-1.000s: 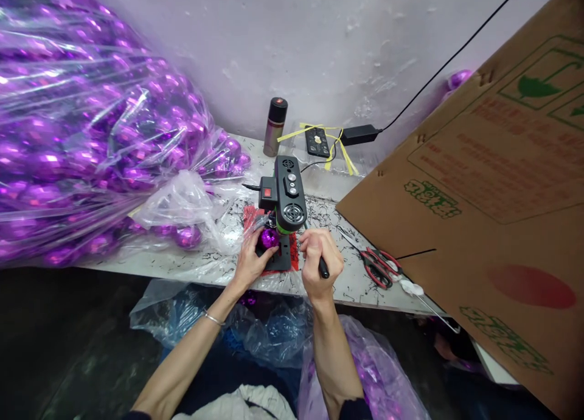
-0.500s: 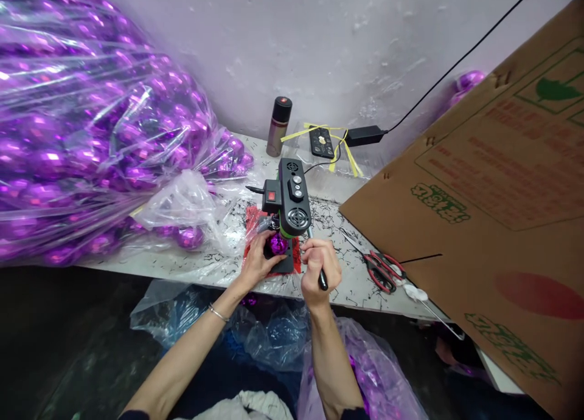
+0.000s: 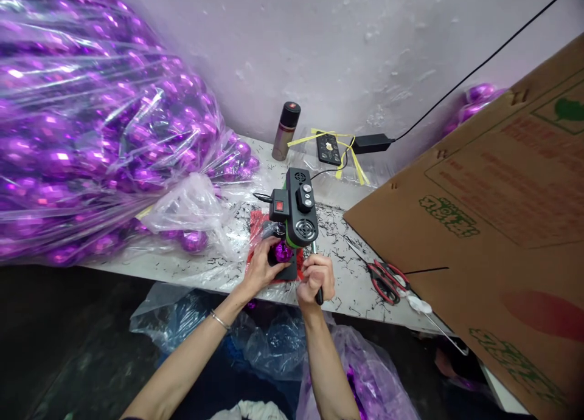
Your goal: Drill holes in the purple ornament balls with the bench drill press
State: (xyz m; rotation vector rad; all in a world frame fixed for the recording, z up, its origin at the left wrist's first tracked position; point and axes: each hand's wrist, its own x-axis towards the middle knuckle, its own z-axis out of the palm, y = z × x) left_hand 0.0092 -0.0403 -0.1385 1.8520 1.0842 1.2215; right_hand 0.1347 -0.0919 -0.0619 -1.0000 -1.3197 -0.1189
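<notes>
A shiny purple ball [image 3: 283, 251] sits under the head of a small black bench machine [image 3: 301, 207]. My left hand [image 3: 263, 268] is closed around the ball's left and front, thumb at its near side. The machine's head hides the top of the ball. My right hand [image 3: 316, 277] is wrapped round the black-ended lever [image 3: 319, 296] on the machine's right side. Under the machine lies a dark base plate [image 3: 287, 273] on a red sheet [image 3: 254, 222].
Large clear bags of purple balls [image 3: 55, 158] fill the left. A spray can [image 3: 286, 131], a phone [image 3: 328, 148] and a black power adapter [image 3: 371, 143] lie toward the wall. Red-handled scissors [image 3: 387, 281] rest beside a big cardboard box [image 3: 493, 225]. Black scraps litter the table.
The whole view has shifted slightly. My right hand, still on the lever, has moved a little left and closer to the machine. My left hand keeps its hold on the ball.
</notes>
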